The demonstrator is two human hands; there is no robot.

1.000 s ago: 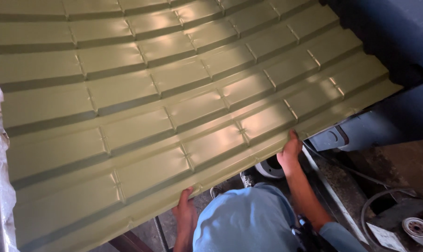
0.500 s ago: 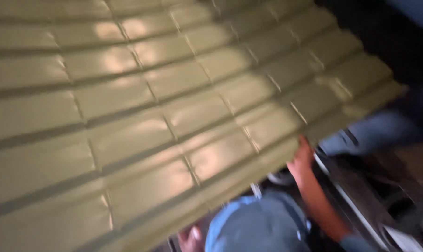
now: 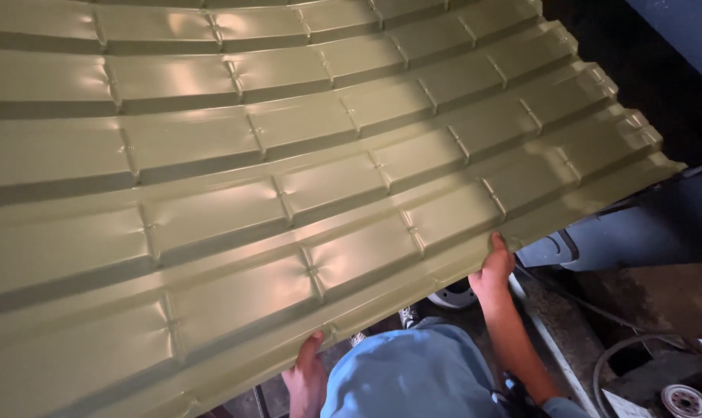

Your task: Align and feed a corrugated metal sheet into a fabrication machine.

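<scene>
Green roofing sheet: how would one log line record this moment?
thing: green ribbed roofing sheet | held by: co-worker in blue, one hand and other hand gripping its lower edge | wearer's own hands: out of view

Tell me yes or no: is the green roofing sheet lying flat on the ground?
No. Two hands, one and another, grip the lower edge of the green roofing sheet above a person in a blue cap.

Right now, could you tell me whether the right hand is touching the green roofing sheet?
Touching. The head view shows the right hand gripping the green roofing sheet at its lower edge.
</scene>
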